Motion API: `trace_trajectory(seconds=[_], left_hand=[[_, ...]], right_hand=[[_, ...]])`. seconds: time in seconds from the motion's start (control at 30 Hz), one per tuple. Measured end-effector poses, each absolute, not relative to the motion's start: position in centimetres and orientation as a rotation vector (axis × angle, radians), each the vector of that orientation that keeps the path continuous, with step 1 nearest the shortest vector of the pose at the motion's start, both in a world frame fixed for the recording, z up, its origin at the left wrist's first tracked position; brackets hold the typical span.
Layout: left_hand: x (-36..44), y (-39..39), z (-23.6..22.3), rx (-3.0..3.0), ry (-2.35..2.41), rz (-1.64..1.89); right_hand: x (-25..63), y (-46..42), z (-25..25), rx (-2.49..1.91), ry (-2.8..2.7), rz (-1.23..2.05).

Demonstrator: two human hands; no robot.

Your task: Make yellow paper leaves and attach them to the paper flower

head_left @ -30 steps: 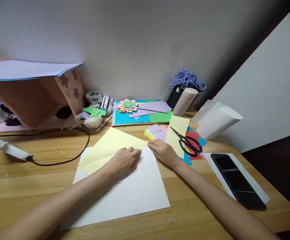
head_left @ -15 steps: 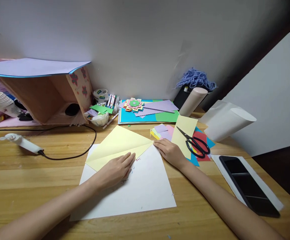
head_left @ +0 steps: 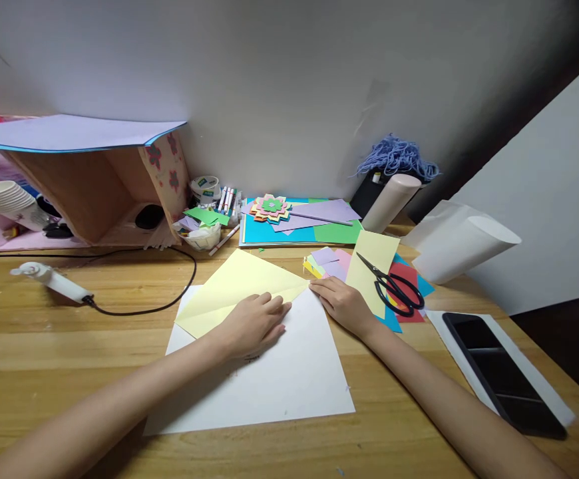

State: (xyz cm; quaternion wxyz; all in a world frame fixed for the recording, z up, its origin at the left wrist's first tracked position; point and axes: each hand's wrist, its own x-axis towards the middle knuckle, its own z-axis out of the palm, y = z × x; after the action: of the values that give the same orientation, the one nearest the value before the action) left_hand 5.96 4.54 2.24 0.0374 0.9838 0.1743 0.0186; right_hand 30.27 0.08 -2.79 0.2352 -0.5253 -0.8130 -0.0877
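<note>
A pale yellow sheet of paper (head_left: 239, 283), folded along a diagonal, lies on a larger white sheet (head_left: 289, 382) on the wooden desk (head_left: 70, 346). My left hand (head_left: 254, 324) lies flat on the folded lower edge of the yellow sheet, fingers stretched out toward the right. My right hand (head_left: 342, 306) presses its fingertips on the sheet's right corner, fingers flat on the paper.
Black scissors (head_left: 392, 286) lie on coloured papers right of my right hand. A dark phone (head_left: 502, 372) lies at the right edge. A stack of coloured sheets with a paper flower (head_left: 272, 207) sits at the back. A glue gun (head_left: 52, 283) with a black cord lies at left.
My left hand slid back and then to the right again along the fold of the yellow sheet. My right hand stayed on the corner. The camera shifted slightly.
</note>
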Motion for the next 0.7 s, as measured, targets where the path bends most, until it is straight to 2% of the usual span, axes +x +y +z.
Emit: trace_trajectory(seconds=[0.43, 0.7], left_hand=[[2.6, 4.1, 0.8, 2.959, 0.463, 0.102], [4.6, 4.1, 2.7, 2.952, 0.495, 0.011]], right_hand=[[30.1, 0.0, -2.4, -1.446, -2.207, -0.215], [29.9, -0.1, -2.3, -1.461, -2.207, -0.217]])
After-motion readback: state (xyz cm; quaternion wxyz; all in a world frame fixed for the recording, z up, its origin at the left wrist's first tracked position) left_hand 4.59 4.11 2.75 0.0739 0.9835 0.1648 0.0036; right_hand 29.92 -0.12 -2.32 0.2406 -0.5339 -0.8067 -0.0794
